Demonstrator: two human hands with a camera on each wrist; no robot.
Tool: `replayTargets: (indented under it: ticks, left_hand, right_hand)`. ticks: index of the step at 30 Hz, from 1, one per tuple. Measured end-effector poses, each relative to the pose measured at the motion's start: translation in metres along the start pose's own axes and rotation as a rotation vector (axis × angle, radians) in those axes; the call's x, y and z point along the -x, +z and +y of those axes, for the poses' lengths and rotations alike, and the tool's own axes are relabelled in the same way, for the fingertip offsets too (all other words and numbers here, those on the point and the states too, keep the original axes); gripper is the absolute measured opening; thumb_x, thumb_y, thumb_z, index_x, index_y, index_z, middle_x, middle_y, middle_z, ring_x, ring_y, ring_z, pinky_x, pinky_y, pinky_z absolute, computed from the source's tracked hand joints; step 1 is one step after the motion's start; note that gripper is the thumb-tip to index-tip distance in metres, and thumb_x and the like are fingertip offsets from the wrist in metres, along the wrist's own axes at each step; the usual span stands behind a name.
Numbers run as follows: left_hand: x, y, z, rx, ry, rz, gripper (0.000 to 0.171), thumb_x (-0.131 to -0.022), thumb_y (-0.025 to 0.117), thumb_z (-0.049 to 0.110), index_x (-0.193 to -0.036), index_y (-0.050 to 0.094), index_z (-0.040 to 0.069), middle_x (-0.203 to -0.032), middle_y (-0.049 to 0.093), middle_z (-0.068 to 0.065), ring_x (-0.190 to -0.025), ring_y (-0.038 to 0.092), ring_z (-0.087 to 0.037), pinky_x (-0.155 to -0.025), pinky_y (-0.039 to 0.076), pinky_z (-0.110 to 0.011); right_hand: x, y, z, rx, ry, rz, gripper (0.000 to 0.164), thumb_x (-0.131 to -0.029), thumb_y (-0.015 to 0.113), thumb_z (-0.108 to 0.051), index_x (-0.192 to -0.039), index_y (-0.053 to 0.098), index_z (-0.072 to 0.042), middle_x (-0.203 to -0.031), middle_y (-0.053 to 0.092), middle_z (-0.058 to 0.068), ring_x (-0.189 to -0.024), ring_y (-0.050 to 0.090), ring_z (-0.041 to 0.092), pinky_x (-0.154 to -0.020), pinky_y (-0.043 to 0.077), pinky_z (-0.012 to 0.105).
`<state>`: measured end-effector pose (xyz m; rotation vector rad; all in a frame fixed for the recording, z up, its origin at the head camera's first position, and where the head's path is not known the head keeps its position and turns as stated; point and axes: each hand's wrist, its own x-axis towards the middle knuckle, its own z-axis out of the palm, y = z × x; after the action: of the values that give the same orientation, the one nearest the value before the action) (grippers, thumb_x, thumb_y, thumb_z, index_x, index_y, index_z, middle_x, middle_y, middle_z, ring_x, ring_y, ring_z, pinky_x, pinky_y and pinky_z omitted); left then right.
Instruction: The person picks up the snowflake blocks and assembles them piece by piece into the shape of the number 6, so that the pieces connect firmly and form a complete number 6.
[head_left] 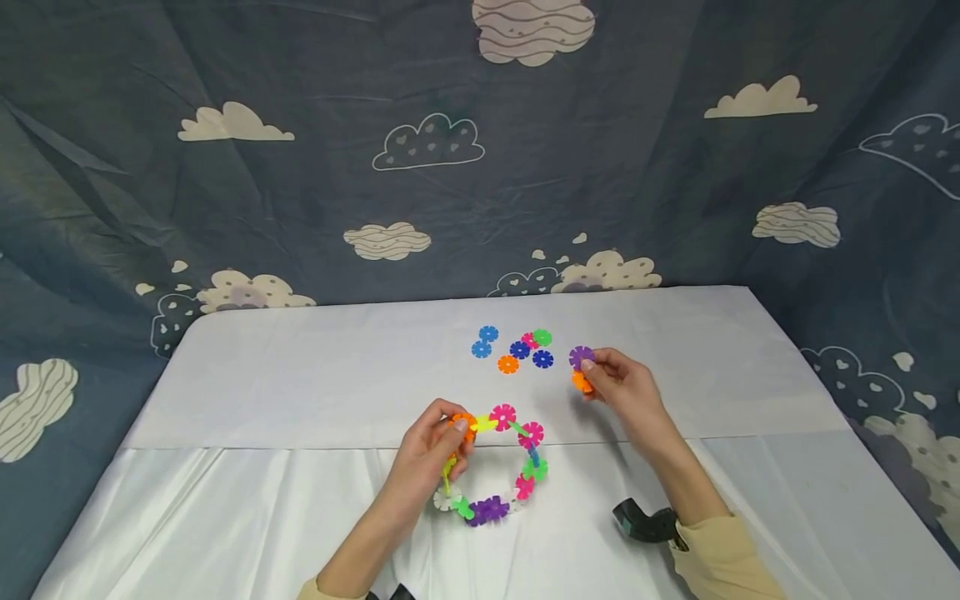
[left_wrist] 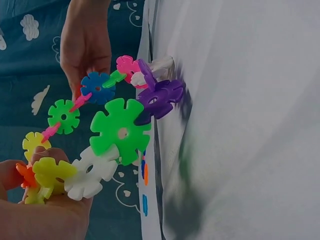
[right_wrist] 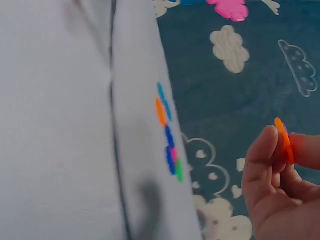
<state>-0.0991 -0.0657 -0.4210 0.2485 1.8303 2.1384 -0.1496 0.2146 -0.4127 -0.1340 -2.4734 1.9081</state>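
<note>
My left hand (head_left: pixel 420 457) grips a ring of interlocking plastic flower discs (head_left: pixel 489 510) by an orange disc (head_left: pixel 465 427) at its upper left. Pink, green, blue, purple, white and yellow discs link round the loop, which is raised above the table in the left wrist view, green disc (left_wrist: pixel 120 131) nearest the camera. To the right and farther back, my right hand (head_left: pixel 632 398) pinches an orange disc (right_wrist: pixel 284 142) between thumb and fingers. A purple disc (head_left: pixel 581 357) is held along with it, overlapping the orange one.
Loose discs lie beyond the ring on the white-covered table (head_left: pixel 300 375): two light blue (head_left: pixel 482 349), an orange one (head_left: pixel 507 364), dark blue ones (head_left: pixel 543 359), a pink and a green one (head_left: pixel 542 337). A dark cloud-patterned curtain (head_left: pixel 420 200) hangs behind.
</note>
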Motion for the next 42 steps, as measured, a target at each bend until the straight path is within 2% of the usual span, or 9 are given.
replayTargets:
  ticks: [2,8,12,15,20,24,30,34,42]
  left_hand:
    - [0.000,0.000,0.000,-0.001,0.001,-0.001,0.017,-0.104,0.052,0.019,-0.114,0.050,0.005,-0.084,0.053,-0.016,-0.058,0.042,-0.017,-0.055,0.039,-0.020]
    - [0.000,-0.001,0.001,0.000,-0.011,0.008,0.021,-0.104,0.052,0.020,-0.113,0.049,0.001,-0.083,0.054,-0.013,-0.058,0.043,-0.017,-0.056,0.040,-0.021]
    - [-0.001,-0.002,0.002,-0.005,-0.012,0.014,0.022,-0.103,0.053,0.020,-0.113,0.049,0.001,-0.083,0.054,-0.013,-0.058,0.043,-0.017,-0.056,0.040,-0.021]
    - [-0.001,-0.002,0.001,-0.012,-0.005,0.010,0.021,-0.104,0.052,0.020,-0.113,0.050,0.002,-0.083,0.054,-0.012,-0.058,0.043,-0.017,-0.056,0.040,-0.021]
    - [-0.001,0.001,0.001,-0.050,0.017,0.010,0.017,-0.104,0.051,0.019,-0.110,0.050,0.004,-0.085,0.054,-0.018,-0.059,0.044,-0.018,-0.057,0.042,-0.021]
    - [0.001,0.003,0.002,-0.092,0.045,0.002,0.017,-0.104,0.052,0.020,-0.105,0.049,0.004,-0.089,0.054,-0.025,-0.060,0.046,-0.019,-0.059,0.042,-0.022]
    - [0.005,0.007,0.004,-0.145,0.090,-0.012,0.016,-0.104,0.052,0.020,-0.101,0.047,0.005,-0.092,0.059,-0.025,-0.061,0.048,-0.020,-0.064,0.042,-0.025]
    - [0.009,0.011,0.008,-0.191,0.094,-0.031,0.017,-0.104,0.051,0.023,-0.102,0.045,0.007,-0.088,0.058,-0.020,-0.063,0.046,-0.019,-0.064,0.041,-0.025]
    - [0.013,0.014,0.012,-0.414,0.131,-0.062,0.019,-0.105,0.048,0.034,-0.101,0.047,0.016,-0.082,0.054,-0.010,-0.075,0.050,-0.017,-0.067,0.041,-0.027]
  right_hand:
    - [-0.003,0.001,0.004,0.009,0.020,-0.005,0.033,-0.101,0.058,-0.020,-0.117,0.055,0.008,-0.101,0.060,0.019,-0.081,0.059,0.025,-0.073,0.055,0.025]
    - [-0.023,0.000,0.017,0.233,0.031,-0.064,0.024,-0.099,0.060,-0.016,-0.110,0.061,0.005,-0.092,0.062,0.014,-0.076,0.054,0.024,-0.061,0.049,0.027]
    - [-0.033,-0.003,0.021,0.331,-0.001,-0.081,0.023,-0.098,0.061,-0.016,-0.108,0.064,0.004,-0.099,0.066,0.015,-0.087,0.055,0.027,-0.070,0.049,0.031]
    - [-0.031,-0.004,0.019,0.358,-0.030,-0.047,0.023,-0.099,0.060,-0.017,-0.108,0.065,0.003,-0.105,0.067,0.016,-0.094,0.056,0.028,-0.079,0.051,0.034]
    - [-0.010,0.001,0.004,0.310,-0.098,0.020,0.023,-0.099,0.061,-0.018,-0.111,0.066,0.000,-0.101,0.066,0.016,-0.089,0.062,0.032,-0.077,0.056,0.032]
    - [0.020,0.012,-0.016,0.319,-0.171,0.015,0.020,-0.098,0.063,-0.018,-0.112,0.067,-0.004,-0.097,0.068,0.011,-0.086,0.063,0.029,-0.073,0.055,0.028]
    - [0.055,0.027,-0.043,0.244,-0.191,-0.083,0.018,-0.097,0.065,-0.016,-0.112,0.068,-0.007,-0.090,0.067,0.005,-0.077,0.065,0.019,-0.070,0.057,0.029]
    - [0.066,0.034,-0.054,0.146,-0.162,-0.158,0.021,-0.097,0.065,-0.017,-0.115,0.067,-0.006,-0.084,0.065,0.009,-0.070,0.064,0.021,-0.068,0.056,0.030]
    - [0.077,0.048,-0.060,0.045,-0.157,-0.264,0.025,-0.098,0.063,-0.017,-0.122,0.064,-0.010,-0.078,0.065,0.008,-0.068,0.062,0.030,-0.067,0.056,0.030]
